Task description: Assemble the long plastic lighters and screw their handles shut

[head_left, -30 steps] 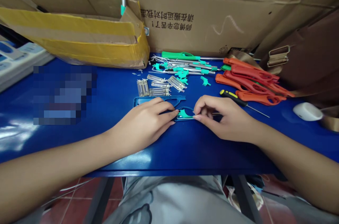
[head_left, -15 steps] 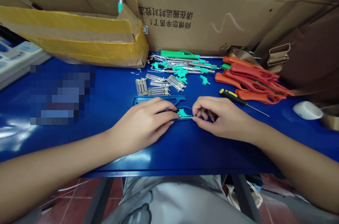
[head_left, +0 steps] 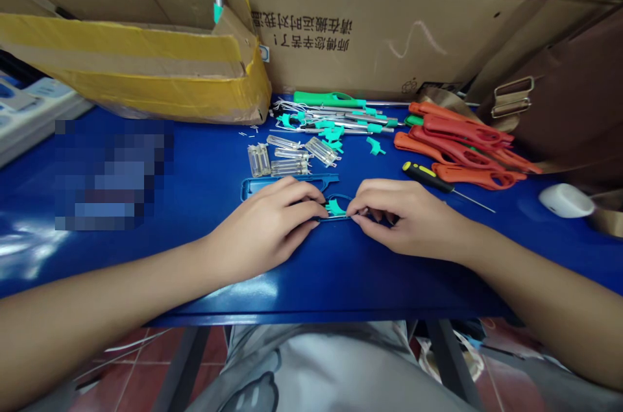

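Note:
My left hand (head_left: pixel 277 217) is closed on one half of a blue lighter casing (head_left: pixel 335 220) lying on the table, its fingers covering the left part. Inside that casing sits a teal trigger (head_left: pixel 335 207), beside my left fingertips. My right hand (head_left: pixel 409 214) makes a pinch at the casing's right end; whatever is between thumb and forefinger is too small and hidden to name. Just behind my left hand lies the other blue casing half (head_left: pixel 253 187), hollow side up. Clear fuel tanks (head_left: pixel 287 154) lie behind it, and a loose teal trigger (head_left: pixel 374 145) is farther right.
Metal lighter tubes with teal parts (head_left: pixel 341 119) and a green lighter (head_left: pixel 326 99) lie at the back. Red and orange casings (head_left: pixel 462 146), a screwdriver (head_left: pixel 428 177) and a white mouse-like object (head_left: pixel 566 200) are on the right. A yellow-taped carton (head_left: pixel 195 91) stands back left.
My right fingertips have moved slightly left, closer to the teal trigger, and the pinch looks tighter. My left hand stays on the casing. The view has shifted slightly.

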`<action>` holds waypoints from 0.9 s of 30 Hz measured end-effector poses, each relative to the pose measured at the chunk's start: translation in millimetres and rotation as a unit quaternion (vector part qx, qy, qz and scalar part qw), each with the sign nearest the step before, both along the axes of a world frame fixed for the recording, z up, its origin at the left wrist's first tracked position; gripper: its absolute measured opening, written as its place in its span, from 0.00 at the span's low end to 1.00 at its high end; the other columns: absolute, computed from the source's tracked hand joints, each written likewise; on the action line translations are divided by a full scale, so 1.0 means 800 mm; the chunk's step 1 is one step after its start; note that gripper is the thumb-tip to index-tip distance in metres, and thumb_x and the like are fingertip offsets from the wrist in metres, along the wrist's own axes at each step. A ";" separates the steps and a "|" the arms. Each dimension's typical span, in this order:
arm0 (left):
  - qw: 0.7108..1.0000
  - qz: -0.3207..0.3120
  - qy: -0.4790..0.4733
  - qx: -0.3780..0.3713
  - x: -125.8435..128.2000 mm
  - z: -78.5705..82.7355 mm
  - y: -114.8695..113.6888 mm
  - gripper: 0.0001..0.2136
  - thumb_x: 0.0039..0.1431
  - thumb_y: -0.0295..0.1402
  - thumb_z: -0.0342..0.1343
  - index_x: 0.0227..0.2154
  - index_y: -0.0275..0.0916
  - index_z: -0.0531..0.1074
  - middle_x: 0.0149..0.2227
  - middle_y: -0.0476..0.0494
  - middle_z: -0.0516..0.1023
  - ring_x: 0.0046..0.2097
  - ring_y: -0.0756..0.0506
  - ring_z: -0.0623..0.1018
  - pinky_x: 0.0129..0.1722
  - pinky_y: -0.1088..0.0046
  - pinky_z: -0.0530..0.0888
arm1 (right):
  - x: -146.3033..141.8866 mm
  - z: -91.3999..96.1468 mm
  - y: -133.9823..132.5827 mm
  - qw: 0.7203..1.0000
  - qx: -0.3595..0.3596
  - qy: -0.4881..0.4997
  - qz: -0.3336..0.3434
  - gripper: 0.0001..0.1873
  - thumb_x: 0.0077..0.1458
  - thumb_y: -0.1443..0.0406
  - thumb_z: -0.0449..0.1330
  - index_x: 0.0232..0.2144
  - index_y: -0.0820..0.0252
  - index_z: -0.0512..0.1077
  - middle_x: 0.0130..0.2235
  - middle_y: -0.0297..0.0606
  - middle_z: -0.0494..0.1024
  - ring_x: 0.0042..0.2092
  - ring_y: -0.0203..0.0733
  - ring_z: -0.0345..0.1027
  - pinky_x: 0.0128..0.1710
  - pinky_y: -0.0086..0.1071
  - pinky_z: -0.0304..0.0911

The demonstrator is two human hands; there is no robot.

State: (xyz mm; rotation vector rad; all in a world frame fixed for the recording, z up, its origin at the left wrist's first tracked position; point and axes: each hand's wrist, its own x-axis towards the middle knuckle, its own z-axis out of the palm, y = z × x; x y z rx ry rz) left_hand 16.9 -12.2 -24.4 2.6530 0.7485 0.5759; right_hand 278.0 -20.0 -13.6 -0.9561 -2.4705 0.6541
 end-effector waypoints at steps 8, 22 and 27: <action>1.000 -0.003 0.000 -0.001 0.000 -0.002 0.001 0.10 0.70 0.27 0.51 0.47 0.38 0.76 0.50 0.40 0.76 0.50 0.42 0.74 0.52 0.62 0.73 | 0.000 0.000 0.000 1.000 0.008 -0.012 -0.004 0.06 0.62 0.71 0.58 0.38 0.58 0.73 0.33 0.33 0.74 0.31 0.33 0.65 0.31 0.28 0.59; 0.984 -0.039 0.072 0.161 -0.007 0.004 -0.002 0.12 0.69 0.27 0.53 0.51 0.34 0.77 0.51 0.39 0.80 0.48 0.39 0.77 0.47 0.60 0.79 | -0.001 -0.006 0.001 1.000 0.015 0.014 -0.015 0.06 0.59 0.74 0.60 0.37 0.60 0.71 0.31 0.29 0.71 0.28 0.29 0.60 0.28 0.24 0.57; 0.985 -0.042 0.065 0.155 -0.010 0.001 -0.001 0.12 0.69 0.28 0.54 0.51 0.36 0.77 0.52 0.40 0.80 0.50 0.39 0.78 0.49 0.61 0.79 | 0.000 -0.006 0.001 1.000 0.005 0.009 -0.016 0.06 0.59 0.74 0.60 0.36 0.60 0.70 0.31 0.28 0.69 0.28 0.29 0.59 0.29 0.24 0.56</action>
